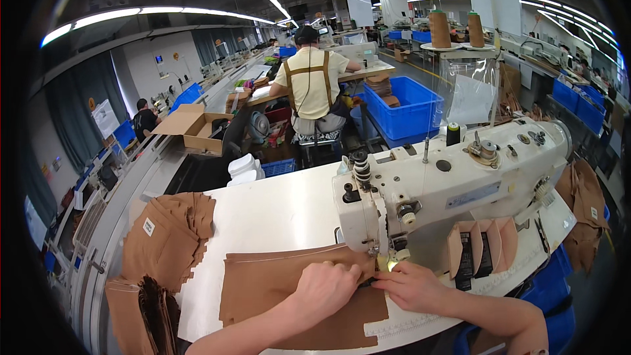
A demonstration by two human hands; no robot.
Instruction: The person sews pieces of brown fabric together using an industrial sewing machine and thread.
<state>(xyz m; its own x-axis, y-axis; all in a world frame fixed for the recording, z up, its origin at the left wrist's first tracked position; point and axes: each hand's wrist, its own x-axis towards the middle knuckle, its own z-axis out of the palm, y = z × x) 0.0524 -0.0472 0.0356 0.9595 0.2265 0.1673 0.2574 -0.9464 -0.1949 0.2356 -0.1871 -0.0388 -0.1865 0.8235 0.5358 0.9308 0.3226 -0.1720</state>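
A brown fabric panel (282, 315) lies flat on the white sewing table, its upper right edge under the needle area of a white sewing machine (460, 177). My left hand (327, 287) rests on the panel with curled fingers, gathering the cloth just left of the presser foot. Close by on the right, my right hand (409, 286) has its fingers pressed together at the panel's edge, below the lit needle. A small dark piece shows between the two hands; its kind cannot be made out. The fingertips of both hands are partly hidden.
Stacked brown fabric pieces (164, 236) lie at the table's left. Curved light-brown pieces with black labels (483, 250) stand beside scissors (541, 233) on the right. Blue bins (404, 108), thread cones (440, 29) and a seated co-worker (312, 82) are beyond the table.
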